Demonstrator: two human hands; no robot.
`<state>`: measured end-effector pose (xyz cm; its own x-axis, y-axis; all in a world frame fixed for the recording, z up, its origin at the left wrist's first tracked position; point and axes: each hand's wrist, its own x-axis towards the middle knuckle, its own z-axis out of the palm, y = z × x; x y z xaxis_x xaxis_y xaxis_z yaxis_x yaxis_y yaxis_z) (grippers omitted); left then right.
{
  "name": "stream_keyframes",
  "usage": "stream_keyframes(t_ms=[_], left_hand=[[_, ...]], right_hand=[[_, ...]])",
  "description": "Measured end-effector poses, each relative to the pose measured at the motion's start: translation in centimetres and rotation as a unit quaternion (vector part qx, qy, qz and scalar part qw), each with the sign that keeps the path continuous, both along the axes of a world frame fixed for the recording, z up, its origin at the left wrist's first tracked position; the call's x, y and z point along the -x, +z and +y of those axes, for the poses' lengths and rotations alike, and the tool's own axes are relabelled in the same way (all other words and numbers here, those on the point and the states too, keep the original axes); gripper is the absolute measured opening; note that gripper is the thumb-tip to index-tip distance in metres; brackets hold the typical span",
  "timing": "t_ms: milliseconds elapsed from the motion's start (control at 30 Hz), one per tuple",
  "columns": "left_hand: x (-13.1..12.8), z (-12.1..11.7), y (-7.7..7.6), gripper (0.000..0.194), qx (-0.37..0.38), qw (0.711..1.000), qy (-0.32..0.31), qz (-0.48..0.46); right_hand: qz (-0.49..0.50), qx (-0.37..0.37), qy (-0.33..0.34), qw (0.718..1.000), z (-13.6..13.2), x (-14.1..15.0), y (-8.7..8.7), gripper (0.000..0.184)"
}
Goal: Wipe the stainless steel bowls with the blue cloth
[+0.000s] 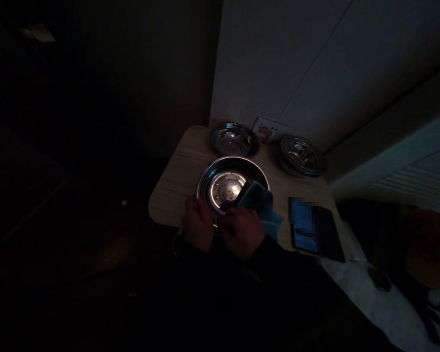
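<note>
A shiny metal basin [220,188] sits near the front of a small wooden table, its inside showing a few dark specks or drops. My left hand [198,224] is closed at the near left rim of this basin, fingers curled over the edge. A teal cloth [258,199] hangs over the basin's right side. My right hand [243,231] is closed on the cloth at the near rim; its fingertips are partly hidden in the dim light.
Behind the basin stands another metal bowl [231,142], with stacked metal bowls [301,155] to its right. A wall socket [269,128] is behind the table [176,171]. At right lies a lit phone [303,230] beside a dark flat object [329,234].
</note>
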<state>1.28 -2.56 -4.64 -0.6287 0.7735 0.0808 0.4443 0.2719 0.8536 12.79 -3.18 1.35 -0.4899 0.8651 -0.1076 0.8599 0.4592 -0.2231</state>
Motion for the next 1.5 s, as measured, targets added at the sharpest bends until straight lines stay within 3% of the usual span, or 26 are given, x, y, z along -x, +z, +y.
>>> stream_keyframes(t_ms=[733,900,1033,1200,1367,1500], left_hand=[[0.1,0.1,0.1,0.029,0.009,1.0,-0.016,-0.005],[0.3,0.2,0.1,0.029,0.0,1.0,-0.019,-0.005],[0.7,0.0,-0.2,0.034,-0.02,0.999,-0.035,-0.023],[0.8,-0.5,-0.1,0.036,-0.077,0.994,-0.05,-0.064],[0.9,-1.1,1.2,0.042,-0.085,0.991,-0.039,-0.094],[0.5,-1.7,1.1,0.044,-0.104,0.982,-0.106,-0.119]], right_hand=[[-0.011,0.011,-0.005,1.0,0.1,0.2,0.2,0.015],[0.004,-0.036,0.02,0.999,-0.3,0.7,-0.4,0.016],[0.004,-0.103,0.075,0.992,-0.9,-2.2,-0.6,0.017],[0.037,-0.194,0.058,0.979,-1.1,-7.0,-1.3,0.024],[0.086,-0.207,0.04,0.974,-1.2,-7.4,-3.0,0.026],[0.105,-0.209,0.032,0.972,-1.4,-7.0,-4.0,0.026]])
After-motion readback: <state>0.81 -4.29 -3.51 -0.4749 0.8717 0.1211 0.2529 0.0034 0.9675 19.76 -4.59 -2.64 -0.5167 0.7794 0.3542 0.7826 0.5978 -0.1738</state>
